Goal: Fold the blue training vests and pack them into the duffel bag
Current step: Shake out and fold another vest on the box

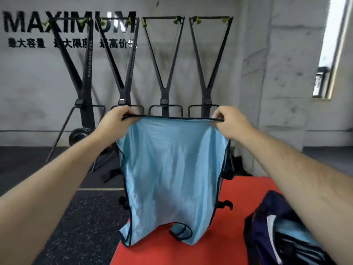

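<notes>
A light blue training vest (170, 169) with dark trim hangs spread out in front of me, upside down, its shoulder straps dangling just above the red mat. My left hand (116, 121) pinches the top left corner of its straight hem. My right hand (229, 121) pinches the top right corner, so the hem is pulled taut between them. A dark navy duffel bag (267, 222) stands open at the lower right, under my right forearm, with blue fabric (294, 238) lying inside it.
A red mat (238, 197) covers the floor below the vest. Dark speckled rubber flooring (82, 222) lies to the left. Several black ski-trainer machines (164, 77) stand against the grey wall behind, with a weight plate (78, 134) at the left one's base.
</notes>
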Available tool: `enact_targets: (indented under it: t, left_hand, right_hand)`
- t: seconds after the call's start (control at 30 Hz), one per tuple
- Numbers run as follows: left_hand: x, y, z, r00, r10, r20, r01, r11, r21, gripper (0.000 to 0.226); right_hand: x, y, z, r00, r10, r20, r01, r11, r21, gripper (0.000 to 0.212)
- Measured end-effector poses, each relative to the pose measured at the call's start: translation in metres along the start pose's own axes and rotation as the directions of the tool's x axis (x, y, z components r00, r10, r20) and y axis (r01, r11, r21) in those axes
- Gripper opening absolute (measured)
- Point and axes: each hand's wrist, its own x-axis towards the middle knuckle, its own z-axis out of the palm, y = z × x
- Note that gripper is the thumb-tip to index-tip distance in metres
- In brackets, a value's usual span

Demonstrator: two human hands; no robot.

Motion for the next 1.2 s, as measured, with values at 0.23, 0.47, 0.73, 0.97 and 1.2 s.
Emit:
enact_targets:
  t: [0.23, 0.47, 0.73, 0.97, 1.2]
  left_hand:
    - [-0.038, -0.024, 0.05, 0.936, 0.0, 0.351, -0.034, 0.995, 0.09, 0.01]
    - [-0.047, -0.033, 0.062, 0.9, -0.113, 0.422, 0.041, 0.984, 0.175, 0.008]
    - [-0.066, -0.039, 0.066, 0.89, -0.192, 0.414, 0.132, 0.977, 0.169, 0.039]
    - [-0.071, -0.041, 0.062, 0.85, -0.058, 0.523, -0.123, 0.945, 0.305, 0.068]
    - [-0.054, -0.038, 0.07, 0.802, 0.053, 0.595, -0.336, 0.864, 0.375, 0.034]
  right_hand:
    - [-0.063, 0.065, 0.022, 0.95, 0.174, 0.258, -0.172, 0.985, -0.033, 0.02]
    - [-0.084, 0.076, 0.025, 0.902, 0.241, 0.359, -0.301, 0.946, 0.122, 0.01]
    - [-0.082, 0.064, 0.033, 0.909, 0.232, 0.346, -0.269, 0.961, 0.062, 0.027]
    - [-0.078, 0.059, 0.044, 0.897, 0.266, 0.353, -0.382, 0.867, 0.319, 0.016]
    - [-0.078, 0.034, 0.039, 0.915, 0.034, 0.402, -0.017, 0.999, -0.046, 0.032]
